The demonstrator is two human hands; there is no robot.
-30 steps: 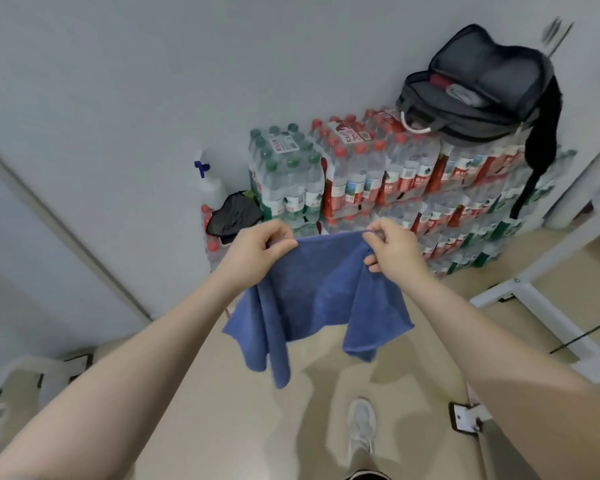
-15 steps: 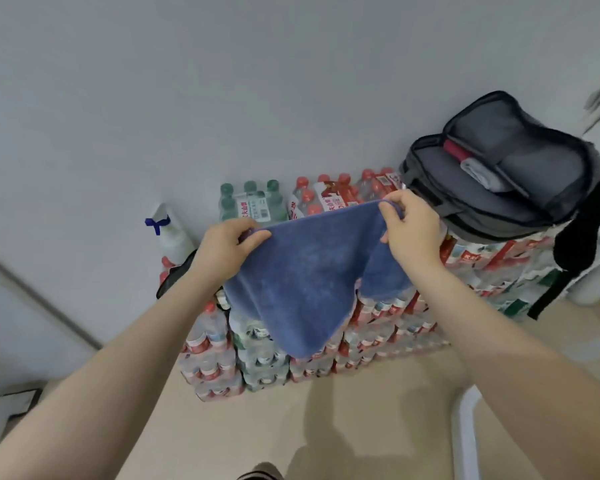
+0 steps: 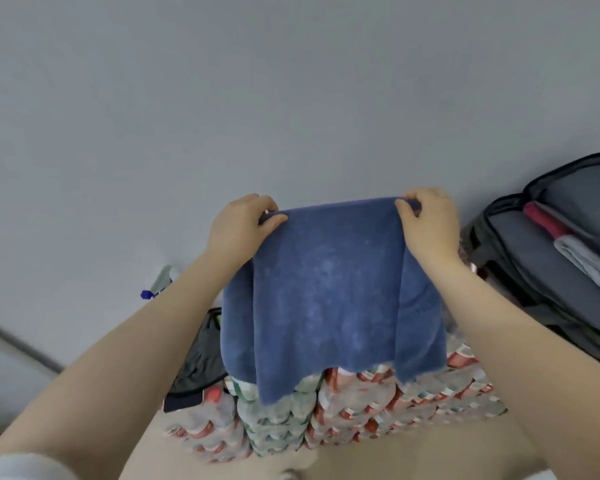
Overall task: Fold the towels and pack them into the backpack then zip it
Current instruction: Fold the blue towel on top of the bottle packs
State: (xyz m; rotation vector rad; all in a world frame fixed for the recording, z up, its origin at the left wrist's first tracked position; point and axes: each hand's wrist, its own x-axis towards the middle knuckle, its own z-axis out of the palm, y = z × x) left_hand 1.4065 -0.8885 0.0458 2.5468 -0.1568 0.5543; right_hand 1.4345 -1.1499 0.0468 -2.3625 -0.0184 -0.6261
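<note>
Head view: two bare hands are holding up a blue towel (image 3: 329, 292).
Left hand (image 3: 238, 226) and right hand (image 3: 426, 223) are pinching its top corners, arms outstretched; bottle labels are unreadable; open backpack (image 3: 541, 271) is sitting right.

We face plain pale grey wall (image 3: 257, 98) filling upper frame, evenly lit, no shadows of note. Darker strip (image 3: 18, 344) runs diagonally across wall at lower left. Against wall we see stacked shrink-wrapped packs of water bottles (image 3: 361, 410), red and green caps and labels, several layers high. Beside stack at left, white spray bottle (image 3: 161, 280) with blue trigger, and dark crumpled bag (image 3: 198, 358) below it. Beige floor (image 3: 378, 462) shows along bottom edge in front of stack.
</note>
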